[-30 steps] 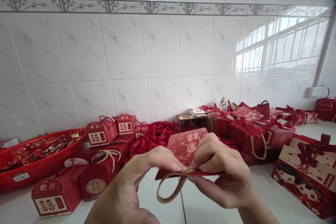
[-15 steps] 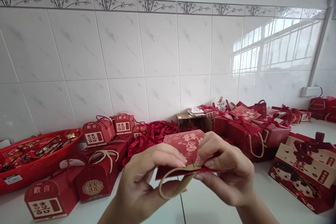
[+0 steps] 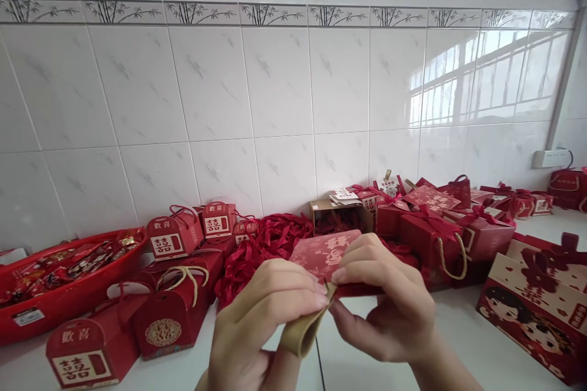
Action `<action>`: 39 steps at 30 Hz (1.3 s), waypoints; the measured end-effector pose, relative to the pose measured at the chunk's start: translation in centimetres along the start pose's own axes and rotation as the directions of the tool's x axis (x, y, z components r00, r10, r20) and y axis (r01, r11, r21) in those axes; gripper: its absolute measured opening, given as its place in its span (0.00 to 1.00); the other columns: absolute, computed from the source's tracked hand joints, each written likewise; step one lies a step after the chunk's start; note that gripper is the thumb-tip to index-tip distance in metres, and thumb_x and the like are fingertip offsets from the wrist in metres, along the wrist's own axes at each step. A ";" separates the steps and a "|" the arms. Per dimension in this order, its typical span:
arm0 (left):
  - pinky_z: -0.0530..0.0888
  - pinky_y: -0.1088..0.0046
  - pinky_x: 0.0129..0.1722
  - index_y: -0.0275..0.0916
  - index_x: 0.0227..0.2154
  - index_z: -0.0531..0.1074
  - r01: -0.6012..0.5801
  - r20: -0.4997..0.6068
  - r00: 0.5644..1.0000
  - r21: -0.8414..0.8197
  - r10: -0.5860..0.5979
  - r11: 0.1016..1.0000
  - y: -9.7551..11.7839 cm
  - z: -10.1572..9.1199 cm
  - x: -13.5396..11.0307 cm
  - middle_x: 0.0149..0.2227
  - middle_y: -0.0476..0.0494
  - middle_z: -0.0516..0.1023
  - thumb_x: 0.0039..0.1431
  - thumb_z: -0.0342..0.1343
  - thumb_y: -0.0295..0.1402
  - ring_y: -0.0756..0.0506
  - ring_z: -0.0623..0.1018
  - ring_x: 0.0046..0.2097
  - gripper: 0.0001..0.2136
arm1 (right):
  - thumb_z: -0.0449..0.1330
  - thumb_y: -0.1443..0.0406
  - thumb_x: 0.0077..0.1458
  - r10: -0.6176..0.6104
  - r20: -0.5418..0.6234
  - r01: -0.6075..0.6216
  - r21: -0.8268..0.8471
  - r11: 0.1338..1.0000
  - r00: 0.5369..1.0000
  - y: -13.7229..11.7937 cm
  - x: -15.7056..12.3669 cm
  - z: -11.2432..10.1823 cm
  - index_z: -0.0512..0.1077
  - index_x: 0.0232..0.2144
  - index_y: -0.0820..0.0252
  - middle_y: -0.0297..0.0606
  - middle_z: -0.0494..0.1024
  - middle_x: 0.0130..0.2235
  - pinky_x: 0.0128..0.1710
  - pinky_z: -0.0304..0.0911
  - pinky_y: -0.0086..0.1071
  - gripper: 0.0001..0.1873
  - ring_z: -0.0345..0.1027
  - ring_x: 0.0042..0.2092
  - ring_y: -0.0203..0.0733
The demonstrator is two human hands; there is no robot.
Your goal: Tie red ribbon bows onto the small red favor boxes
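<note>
Over the middle of the counter, both of my hands hold a red gift box [image 3: 316,253] with pale printed characters on its top panel. A loop of gold ribbon [image 3: 300,335] hangs at its near edge. My left hand [image 3: 270,308] is closed, pinching the ribbon between fingers and thumb. My right hand [image 3: 389,299] is closed on the box's edge, its fingertips pressed where the ribbon meets the panel. The two hands' fingertips nearly touch there. My fingers cover much of the box, so its full shape is hidden.
A red basin [image 3: 50,311] of wrapped sweets stands left, beside several red boxes [image 3: 169,330]. Behind the hands lie a heap of red ribbons [image 3: 279,232] and a cardboard box [image 3: 342,218]. Ribboned boxes [image 3: 426,238] and a cartoon-printed box [image 3: 532,311] stand right.
My left fingers have moved in over the gold ribbon and pulled its loop narrower, down towards me. My right hand has shifted slightly left along the edge.
</note>
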State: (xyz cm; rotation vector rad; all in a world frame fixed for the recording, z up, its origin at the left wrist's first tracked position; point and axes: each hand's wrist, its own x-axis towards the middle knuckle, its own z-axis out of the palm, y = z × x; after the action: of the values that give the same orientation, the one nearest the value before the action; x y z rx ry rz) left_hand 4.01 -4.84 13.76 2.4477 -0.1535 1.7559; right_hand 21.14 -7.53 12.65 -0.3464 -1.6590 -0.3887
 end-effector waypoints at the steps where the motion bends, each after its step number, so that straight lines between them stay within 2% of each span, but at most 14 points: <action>1: 0.78 0.66 0.37 0.33 0.39 0.73 -0.019 0.005 1.000 0.036 0.018 0.999 0.1 0.0 0.1 0.34 0.41 0.78 0.52 0.53 0.15 0.45 0.77 0.37 0.13 | 0.61 0.77 0.43 -0.024 0.003 0.024 -0.030 0.999 1.000 0.0 0.1 0.1 0.70 0.39 0.64 0.38 0.73 0.27 0.27 0.62 0.36 0.18 0.66 0.28 0.39; 5: 0.78 0.67 0.38 0.33 0.39 0.72 -0.097 0.069 0.994 0.116 0.089 0.989 0.0 -0.2 0.3 0.36 0.40 0.77 0.54 0.54 0.16 0.46 0.76 0.38 0.11 | 0.60 0.77 0.45 -0.062 0.018 0.064 -0.107 0.992 0.998 0.0 0.3 0.2 0.72 0.39 0.66 0.37 0.72 0.25 0.26 0.60 0.35 0.16 0.65 0.27 0.38; 9: 0.77 0.67 0.37 0.31 0.39 0.72 -0.148 0.074 0.987 0.077 0.143 0.986 -0.5 -0.3 0.2 0.35 0.40 0.76 0.58 0.53 0.19 0.47 0.75 0.38 0.08 | 0.61 0.76 0.49 -0.054 0.067 0.063 -0.149 0.987 0.996 -0.1 0.2 0.0 0.74 0.37 0.65 0.36 0.71 0.24 0.28 0.59 0.36 0.11 0.65 0.27 0.38; 12: 0.76 0.66 0.36 0.31 0.39 0.72 -0.168 0.074 0.983 0.019 0.166 0.986 -0.8 -0.5 -0.2 0.35 0.40 0.76 0.58 0.53 0.19 0.46 0.76 0.37 0.08 | 0.61 0.74 0.51 -0.039 0.082 0.048 -0.118 0.992 0.996 -0.1 0.1 -0.2 0.74 0.38 0.65 0.36 0.71 0.24 0.29 0.60 0.37 0.10 0.65 0.28 0.38; 20: 0.76 0.63 0.39 0.36 0.43 0.72 -0.112 0.150 0.983 0.011 0.109 0.994 -1.2 -1.0 -0.7 0.37 0.40 0.77 0.55 0.53 0.18 0.44 0.76 0.40 0.14 | 0.62 0.71 0.51 0.043 0.067 -0.044 0.001 0.999 0.997 0.3 -0.2 0.1 0.75 0.40 0.61 0.34 0.71 0.25 0.30 0.63 0.37 0.12 0.66 0.28 0.38; 25: 0.76 0.64 0.38 0.36 0.43 0.72 -0.111 0.145 0.984 0.023 0.106 0.994 -1.1 -1.1 -0.5 0.36 0.40 0.77 0.56 0.53 0.20 0.44 0.76 0.39 0.13 | 0.61 0.72 0.52 0.038 0.083 -0.043 0.064 0.997 0.996 0.6 -0.1 0.2 0.75 0.41 0.60 0.37 0.75 0.29 0.31 0.67 0.37 0.13 0.70 0.30 0.39; 29: 0.75 0.63 0.38 0.36 0.43 0.72 -0.124 0.150 0.982 0.028 0.118 0.992 -1.0 -1.1 -0.4 0.36 0.39 0.78 0.56 0.52 0.20 0.43 0.77 0.40 0.13 | 0.63 0.74 0.50 0.015 0.094 -0.026 0.110 0.994 0.995 0.7 0.1 0.3 0.75 0.41 0.64 0.43 0.78 0.32 0.35 0.70 0.37 0.14 0.73 0.34 0.41; 39: 0.75 0.64 0.38 0.36 0.42 0.72 -0.130 0.133 0.983 0.032 0.125 0.991 -1.1 -0.5 -0.3 0.35 0.40 0.78 0.54 0.52 0.18 0.44 0.77 0.39 0.14 | 0.62 0.74 0.49 0.051 0.141 -0.069 0.125 0.990 0.989 0.7 0.0 -0.2 0.75 0.38 0.61 0.41 0.80 0.33 0.40 0.73 0.39 0.12 0.75 0.39 0.44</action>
State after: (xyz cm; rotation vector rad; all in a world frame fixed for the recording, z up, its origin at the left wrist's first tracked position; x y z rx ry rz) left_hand 3.60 -3.62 13.61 2.6374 -0.2970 1.6612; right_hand 21.67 -6.96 12.68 -0.3312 -1.7945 -0.2141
